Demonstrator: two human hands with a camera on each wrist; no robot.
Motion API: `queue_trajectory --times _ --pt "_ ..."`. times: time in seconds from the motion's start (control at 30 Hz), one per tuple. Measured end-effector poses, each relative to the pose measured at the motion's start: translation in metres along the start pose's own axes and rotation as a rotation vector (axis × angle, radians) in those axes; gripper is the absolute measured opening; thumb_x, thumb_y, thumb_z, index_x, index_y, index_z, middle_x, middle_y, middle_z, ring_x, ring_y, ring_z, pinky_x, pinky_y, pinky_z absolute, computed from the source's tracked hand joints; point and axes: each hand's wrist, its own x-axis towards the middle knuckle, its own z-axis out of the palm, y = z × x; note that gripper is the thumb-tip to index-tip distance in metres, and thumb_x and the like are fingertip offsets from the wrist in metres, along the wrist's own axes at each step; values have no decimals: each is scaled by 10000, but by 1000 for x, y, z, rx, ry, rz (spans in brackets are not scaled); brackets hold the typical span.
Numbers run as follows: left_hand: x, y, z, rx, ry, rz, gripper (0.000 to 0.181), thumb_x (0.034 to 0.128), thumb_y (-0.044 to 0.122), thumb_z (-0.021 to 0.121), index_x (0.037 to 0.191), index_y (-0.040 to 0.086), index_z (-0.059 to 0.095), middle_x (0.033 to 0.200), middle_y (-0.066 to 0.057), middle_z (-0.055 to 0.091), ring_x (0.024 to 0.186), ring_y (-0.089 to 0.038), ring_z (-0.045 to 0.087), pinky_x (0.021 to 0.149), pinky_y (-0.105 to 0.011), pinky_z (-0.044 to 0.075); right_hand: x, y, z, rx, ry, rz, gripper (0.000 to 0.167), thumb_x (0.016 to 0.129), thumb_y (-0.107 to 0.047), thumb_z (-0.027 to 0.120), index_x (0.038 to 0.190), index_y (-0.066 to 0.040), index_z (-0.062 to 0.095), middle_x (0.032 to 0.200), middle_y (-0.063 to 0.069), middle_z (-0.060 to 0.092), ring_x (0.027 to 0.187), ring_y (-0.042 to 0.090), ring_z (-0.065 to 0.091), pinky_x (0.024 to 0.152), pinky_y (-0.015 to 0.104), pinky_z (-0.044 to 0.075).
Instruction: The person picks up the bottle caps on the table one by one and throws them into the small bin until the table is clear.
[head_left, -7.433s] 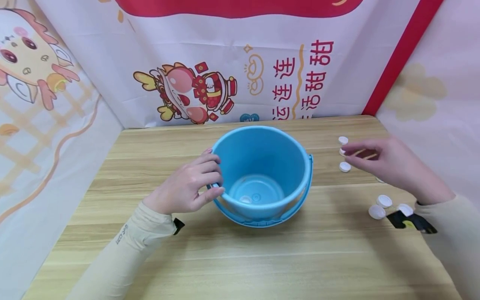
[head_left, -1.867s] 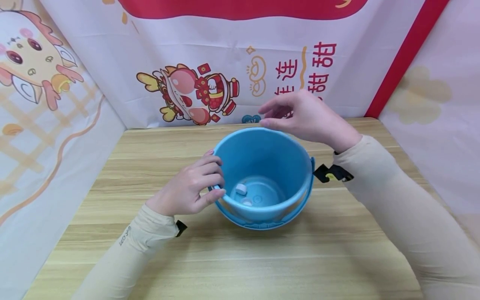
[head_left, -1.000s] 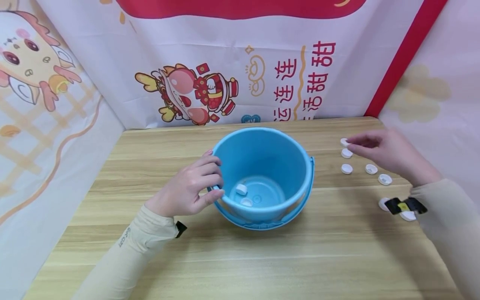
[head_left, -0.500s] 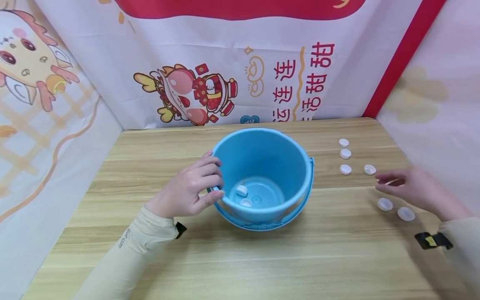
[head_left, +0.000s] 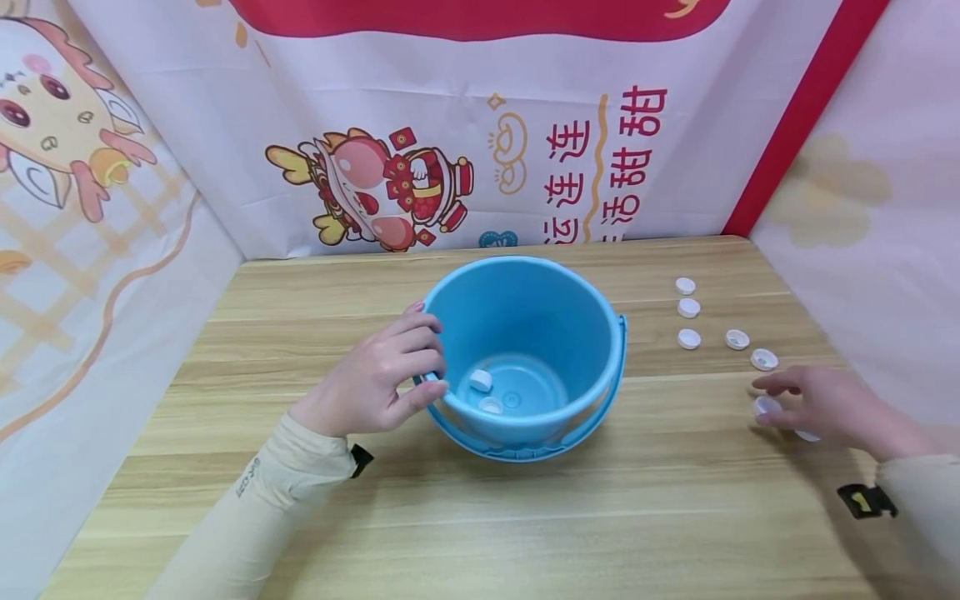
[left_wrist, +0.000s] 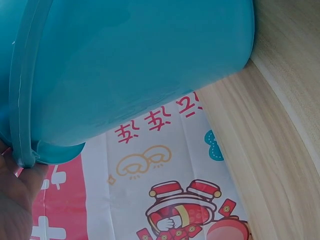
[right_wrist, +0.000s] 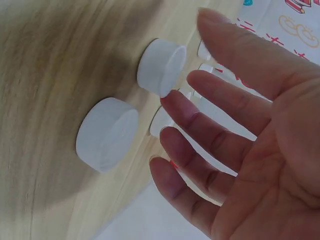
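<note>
On a wooden table [head_left: 525, 533] before a printed backdrop [head_left: 450, 75], we find the fingers [right_wrist: 215, 135] of the right hand [head_left: 832, 408] lightly bent and spread apart from the thumb, gripping nothing, at a white cap [head_left: 766, 405]; whether they touch it we cannot tell. A second cap [head_left: 807, 436] sits near it, partly behind the hand, and a low knuckle could, we judge, knock it astray. Five caps [head_left: 688, 339] lie beyond. The left hand [head_left: 386, 371] grips the blue bucket [head_left: 525, 308] by its rim, two caps [head_left: 481, 381] inside; a careless tug could tip it.
</note>
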Motion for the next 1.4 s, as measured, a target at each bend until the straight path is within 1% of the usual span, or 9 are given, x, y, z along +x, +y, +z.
queue_trajectory --times 0.23,0.37,0.47,0.7,0.87,1.03,1.2,1.3,1.4 --pt "0 0 -1 3 -7 2 477 1034 482 412 867 116 669 921 -26 631 1106 -287 558 1124 -535 318 3 2 5 -23 -40 61 450 740 -260 855 1095 -17 723 942 123 677 830 270 586 711 483 490" --pt "-1 0 0 5 -10 2 482 1036 483 405 869 115 669 927 -24 627 1119 -269 549 1128 -534 312 4 3 6 -14 -44 73 424 753 -253 849 1076 -10 720 893 82 644 790 247 542 695 444 475" --pt "-1 -1 0 7 -10 3 485 1036 482 403 867 112 668 926 -24 622 1121 -265 546 1128 -531 313 4 1 6 13 -28 67 394 771 -244 836 1062 -8 715 917 100 666 813 257 572 705 447 484" --pt "0 -1 -1 5 -14 2 496 1032 484 409 868 98 673 930 -28 625 1120 -291 554 1128 -529 315 4 -8 -1 60 54 23 438 819 -221 805 1131 58 678 994 180 709 895 306 662 754 494 528" --pt "-1 -1 -1 11 -18 -2 495 1033 487 403 867 105 671 931 -29 628 1140 -272 546 1129 -527 314 6 -18 -5 88 160 -31 417 804 -201 825 1125 32 696 903 78 718 809 174 660 674 320 535" --pt "-1 -1 -2 11 -21 -8 491 1032 486 403 867 108 669 933 -28 627 1144 -272 546 1132 -524 310 10 -33 -9 119 302 -47 367 811 -264 828 1104 -62 737 884 -2 722 769 1 608 642 153 451" --pt "-1 -1 -1 8 -20 -5 486 1033 483 405 864 110 666 929 -26 624 1141 -268 545 1131 -522 312 19 -52 -12 213 360 -37 406 833 -319 809 1142 -68 726 915 38 727 784 -58 595 662 82 418" --pt "-1 -1 -1 10 -17 -1 479 1035 483 401 863 119 661 927 -25 623 1139 -269 544 1132 -524 310 24 -63 -15 274 383 -42 417 838 -315 808 1153 -59 717 944 91 725 788 -65 589 655 73 439" --pt "-1 0 -1 12 -15 -4 487 1035 486 398 867 116 667 931 -25 627 1141 -268 542 1134 -522 308 27 -76 -21 330 386 -5 447 832 -357 808 1177 -90 712 1003 105 723 804 -66 593 652 86 456"
